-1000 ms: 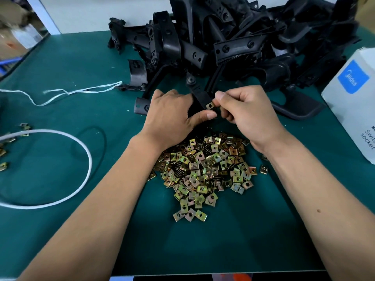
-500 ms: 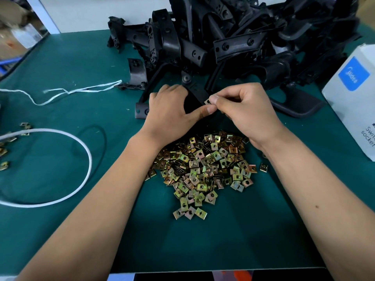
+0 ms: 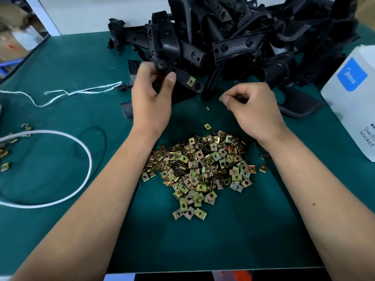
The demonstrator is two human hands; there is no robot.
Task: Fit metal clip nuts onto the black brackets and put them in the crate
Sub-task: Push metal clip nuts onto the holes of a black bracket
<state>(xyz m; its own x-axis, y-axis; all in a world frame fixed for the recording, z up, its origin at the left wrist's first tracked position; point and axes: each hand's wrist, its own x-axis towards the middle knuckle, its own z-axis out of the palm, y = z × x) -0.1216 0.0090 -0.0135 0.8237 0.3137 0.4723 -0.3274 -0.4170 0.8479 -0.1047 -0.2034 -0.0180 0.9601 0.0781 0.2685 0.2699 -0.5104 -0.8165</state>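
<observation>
- Up at the far middle of the green counter (image 3: 60,67), a black bracket (image 3: 178,76) is lifted off the surface, with a brass-coloured clip nut (image 3: 191,81) seated on its flat arm near the round end.
- The left hand (image 3: 151,98) holds that bracket: its grip is closed round the bracket's hub, thumb on the right side and fingers curled over from the left.
- The right hand (image 3: 253,108) sits just right of the bracket, apart from it, fingers curled inward and thumb against the forefinger; whether anything is pinched in that narrow grip cannot be made out.
- A heap of loose clip nuts (image 3: 198,169) lies on the counter between the two forearms, with two strays (image 3: 207,126) just beyond it.
- Behind the hands, a tangled pile of black brackets (image 3: 253,37) fills the far side, its top cut off by the frame.
- A white box (image 3: 353,98) with a blue label stands at the right edge, partly out of view; its contents are hidden.
- At left lie a white cable loop (image 3: 85,155), a white string (image 3: 81,91) and a few more nuts (image 3: 5,166).
- Both forearms reach in from the near edge.
</observation>
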